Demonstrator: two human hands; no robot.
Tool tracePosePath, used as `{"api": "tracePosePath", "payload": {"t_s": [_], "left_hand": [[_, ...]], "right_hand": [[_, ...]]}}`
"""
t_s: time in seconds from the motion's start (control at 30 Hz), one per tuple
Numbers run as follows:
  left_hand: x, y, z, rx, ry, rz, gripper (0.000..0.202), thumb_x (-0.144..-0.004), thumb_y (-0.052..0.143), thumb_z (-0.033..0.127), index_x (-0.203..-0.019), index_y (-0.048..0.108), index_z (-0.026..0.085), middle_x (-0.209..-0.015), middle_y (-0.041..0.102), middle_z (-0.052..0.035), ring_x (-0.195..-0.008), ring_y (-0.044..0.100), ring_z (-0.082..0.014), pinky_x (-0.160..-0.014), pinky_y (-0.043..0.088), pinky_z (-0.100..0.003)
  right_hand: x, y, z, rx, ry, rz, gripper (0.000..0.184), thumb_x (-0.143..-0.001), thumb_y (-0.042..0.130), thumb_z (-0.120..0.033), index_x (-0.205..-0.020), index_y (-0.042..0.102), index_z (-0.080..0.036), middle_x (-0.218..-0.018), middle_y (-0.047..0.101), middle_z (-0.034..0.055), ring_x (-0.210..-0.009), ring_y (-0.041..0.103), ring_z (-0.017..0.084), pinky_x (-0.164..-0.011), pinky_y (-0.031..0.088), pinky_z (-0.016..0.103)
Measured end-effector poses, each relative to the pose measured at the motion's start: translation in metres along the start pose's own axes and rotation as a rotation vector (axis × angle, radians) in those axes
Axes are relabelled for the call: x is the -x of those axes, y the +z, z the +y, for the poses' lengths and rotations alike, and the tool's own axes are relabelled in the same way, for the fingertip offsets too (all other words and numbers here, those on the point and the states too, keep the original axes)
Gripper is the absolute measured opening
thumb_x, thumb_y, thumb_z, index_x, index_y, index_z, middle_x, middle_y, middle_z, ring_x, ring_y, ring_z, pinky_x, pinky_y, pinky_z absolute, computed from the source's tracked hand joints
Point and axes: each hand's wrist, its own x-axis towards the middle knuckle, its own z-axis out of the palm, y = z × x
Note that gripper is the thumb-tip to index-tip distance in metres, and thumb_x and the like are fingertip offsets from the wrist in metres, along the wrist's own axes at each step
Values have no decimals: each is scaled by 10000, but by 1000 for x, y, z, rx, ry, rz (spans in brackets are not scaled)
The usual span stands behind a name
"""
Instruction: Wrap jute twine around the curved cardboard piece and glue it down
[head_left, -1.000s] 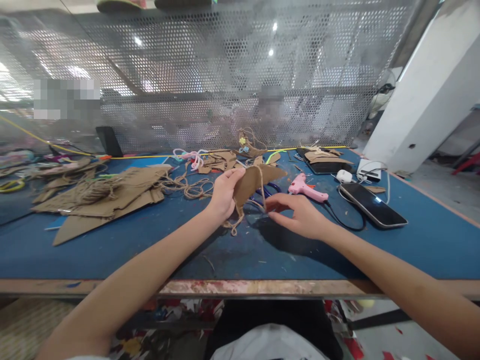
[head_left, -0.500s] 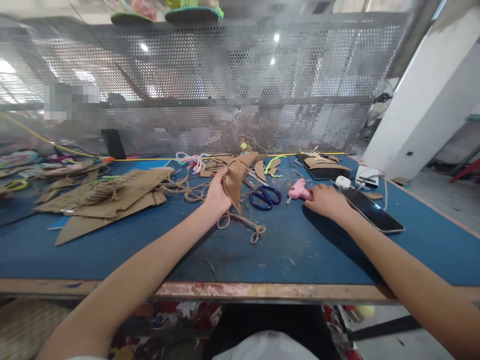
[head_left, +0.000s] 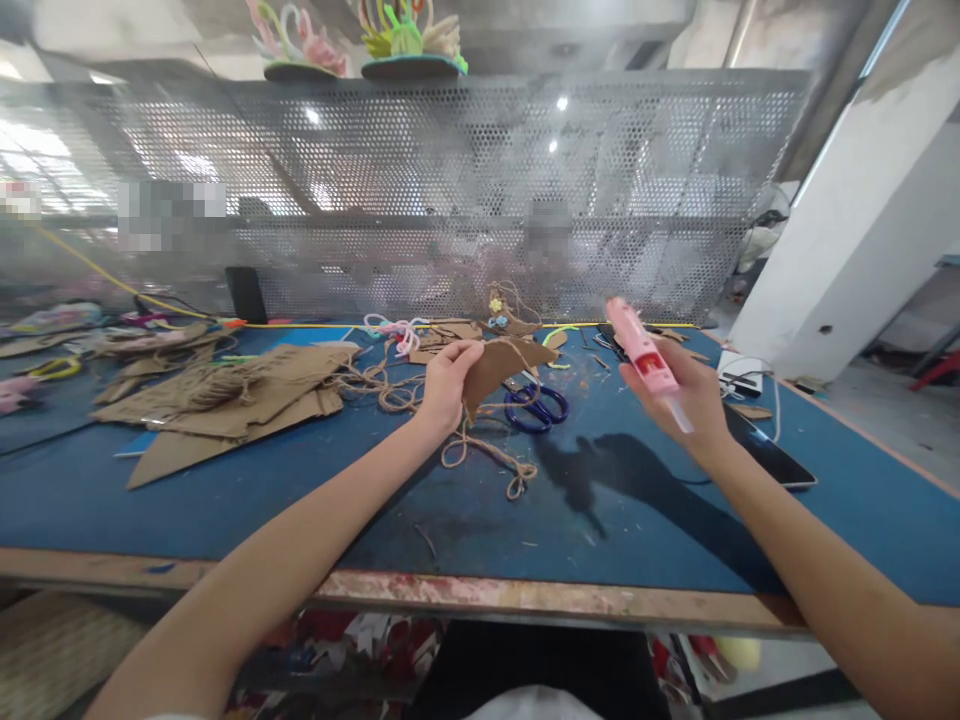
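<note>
My left hand [head_left: 445,388] is closed on the left end of a curved, pointed piece of cardboard [head_left: 499,372], held above the table. Brown twine [head_left: 491,455] hangs from the cardboard and trails in loops onto the blue surface below. My right hand [head_left: 686,400] grips a pink glue gun [head_left: 641,348], raised off the table, with a pale glue stick jutting from its rear end toward me. Its fingers are partly hidden behind the gun. Blue-handled scissors [head_left: 537,408] lie between the two hands, partly covered by the cardboard and twine.
Stacked cardboard [head_left: 247,395] with a twine bundle [head_left: 229,380] lies at the left. A phone [head_left: 769,450] and a white power strip [head_left: 739,373] are at the right. Pipe cleaners [head_left: 397,332] and cardboard scraps sit before a perforated metal screen [head_left: 480,200].
My right hand has lifted the glue gun off the table and tilted it upward. The cardboard in my left hand has turned, its point now toward the right.
</note>
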Motion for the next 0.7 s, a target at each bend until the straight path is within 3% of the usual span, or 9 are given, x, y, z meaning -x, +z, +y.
{"api": "tracePosePath", "payload": {"t_s": [0.13,0.27,0.47,0.7], "left_hand": [[-1,-4,-3,-100,60,-25,193,-582,786,325,-676,696,182,-713,677,6,-710,586,-139,-698,444,-249],[1,-4,-4,-211,132,-92,165,-652,735,343,-712,706,192,-736,676,4,-731,584,-147,-755,440,-270],[8,1,-1,-229,94,-126,153,-627,731,333,-681,692,195,-678,649,16,-690,554,-141,-741,428,-274],[10,3,0,-256,73,-121,180,-605,732,352,-670,681,192,-684,650,7,-701,554,-157,-729,430,-287]], "right_hand": [[10,11,-16,-206,-214,-58,128,-851,594,-329,-879,612,-205,-734,622,15,-640,570,156,-604,443,272],[14,15,-26,-221,-363,-159,186,-864,602,-362,-772,584,-202,-723,591,25,-646,566,146,-607,451,261],[16,16,-20,-135,-367,-212,171,-867,607,-365,-831,600,-199,-827,611,59,-718,591,161,-657,470,270],[19,21,-11,-80,-425,-240,48,-856,575,-232,-829,599,-200,-845,608,60,-756,603,172,-689,472,268]]}}
